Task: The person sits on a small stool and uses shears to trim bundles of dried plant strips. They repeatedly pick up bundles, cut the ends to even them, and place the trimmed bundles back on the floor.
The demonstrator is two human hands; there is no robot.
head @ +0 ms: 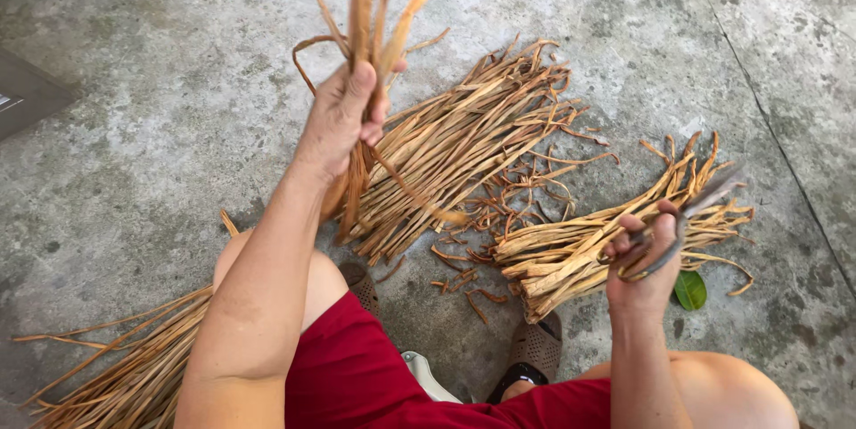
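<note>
Two hands [343, 121], dried strips [370, 1], scissors [682, 224]

- Left hand [343, 117] raised on an outstretched arm, fingers curled tight in a fist-like grip, thumb uppermost.
- Right hand [644, 255] lower, forearm upright, fingers closed in a grip, knuckles facing up.

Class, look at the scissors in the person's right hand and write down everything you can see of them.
The scissors are dull grey metal, gripped in the right hand with fingers through the handles. The blades point up and to the right, blurred, so whether they are open is unclear. They hang above a bundle of dried strips on the concrete floor.
</note>
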